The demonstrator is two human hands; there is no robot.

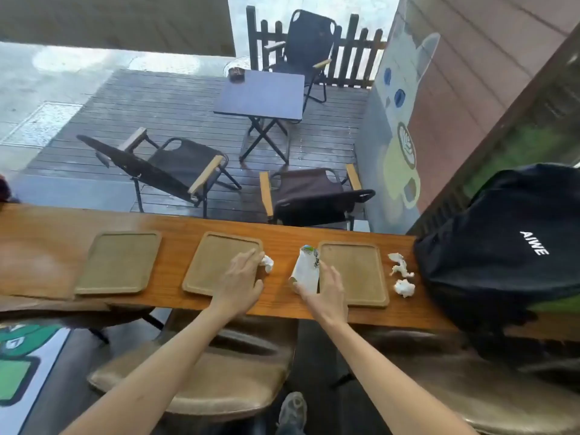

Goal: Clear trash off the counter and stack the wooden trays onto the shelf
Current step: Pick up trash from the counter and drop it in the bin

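Observation:
Three wooden trays lie flat in a row on the wooden counter [37,246]: a left tray [119,262], a middle tray [216,262] and a right tray [354,271]. My left hand [243,277] rests over the middle tray's right edge, its fingertips touching a crumpled white tissue [267,262]. My right hand [326,285] lies against a flattened white paper carton [306,270] between the middle and right trays, with the thumb under its near end. Two more crumpled tissues [399,267] [404,287] lie right of the right tray.
A black backpack [508,246] sits on the counter's right end, close to the tissues. Padded stools [201,375] stand below the counter in front of me. Beyond the counter is a wet deck with folding chairs [175,171] and a small table [263,95].

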